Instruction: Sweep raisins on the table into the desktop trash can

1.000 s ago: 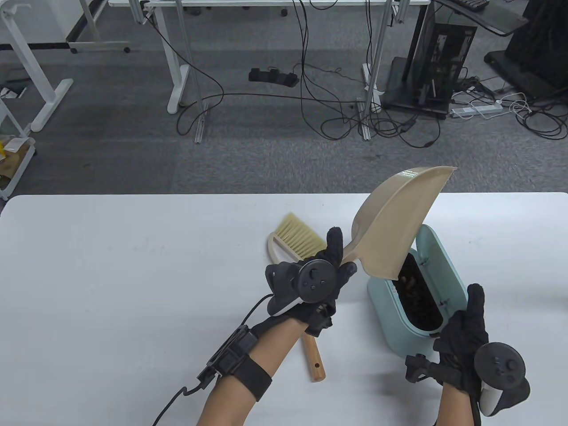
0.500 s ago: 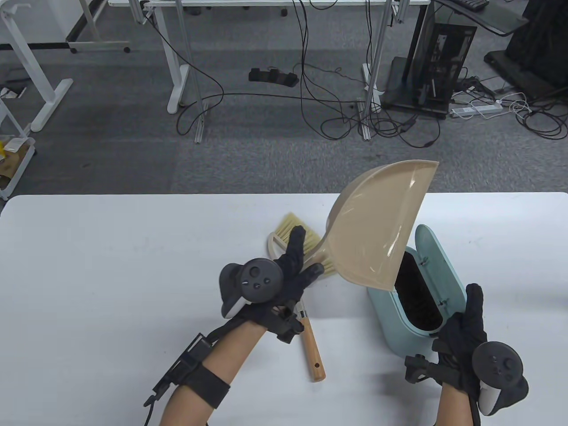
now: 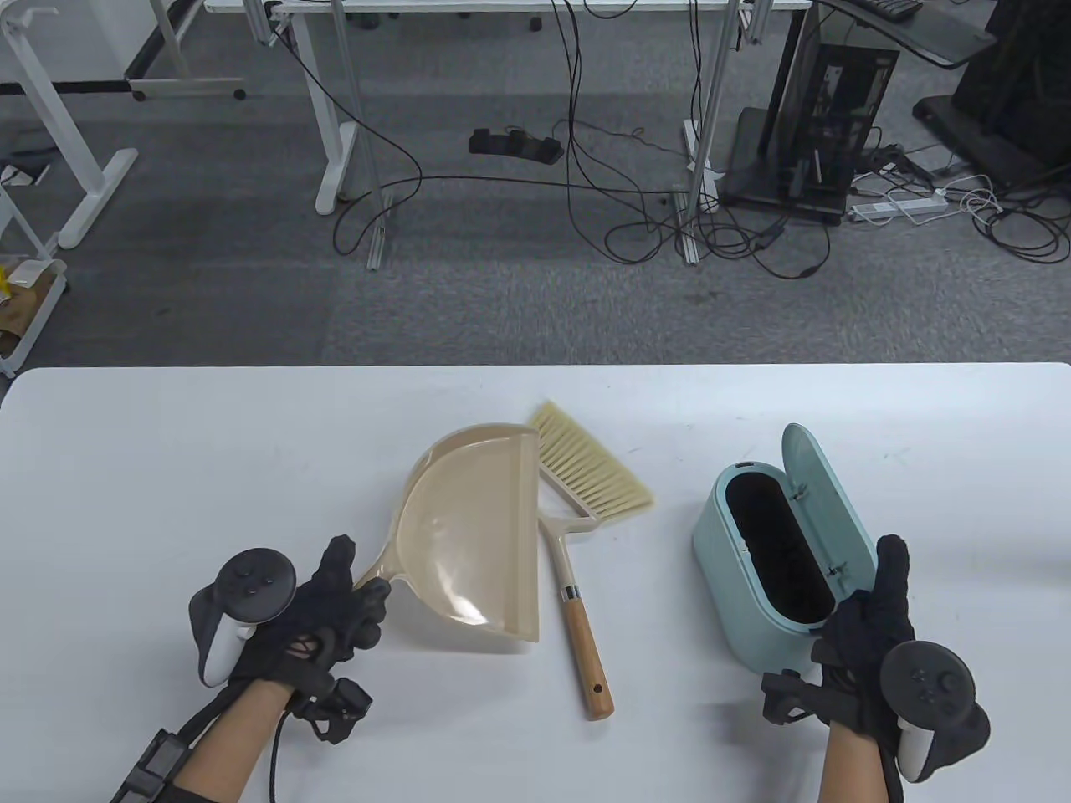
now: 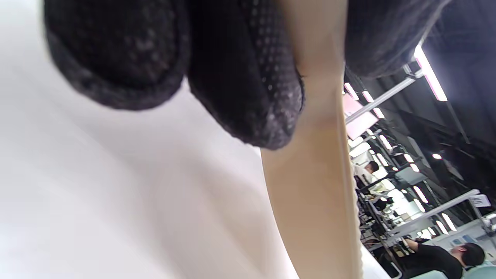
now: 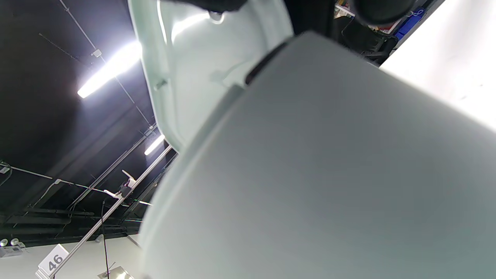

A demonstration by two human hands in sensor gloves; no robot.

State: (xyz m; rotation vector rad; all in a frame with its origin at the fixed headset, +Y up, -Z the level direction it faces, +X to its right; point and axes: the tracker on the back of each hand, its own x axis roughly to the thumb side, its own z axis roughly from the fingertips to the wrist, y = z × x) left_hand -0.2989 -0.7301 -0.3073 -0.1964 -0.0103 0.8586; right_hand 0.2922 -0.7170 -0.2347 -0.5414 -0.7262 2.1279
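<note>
- The left hand (image 3: 322, 615) holds the handle of the beige plastic dustpan (image 3: 473, 539) between thumb and fingers; the left wrist view shows gloved fingers (image 4: 248, 77) wrapped against that beige handle (image 4: 314, 186).
- The dustpan lies flat on the white surface (image 3: 167, 468), its straight open edge facing right and no raisins visible in the pan.
- Just beside that edge lies the hand brush with pale yellow bristles and a wooden handle (image 3: 577, 544), bristles at the far end.
- The pale green desktop trash can (image 3: 757, 585) stands to the right, its hinged lid (image 3: 824, 498) upright and the dark inside showing.
- The right hand (image 3: 870, 652) grips the can's near end, one finger reaching up along the lid; the right wrist view is filled by the can wall (image 5: 329, 174).
</note>
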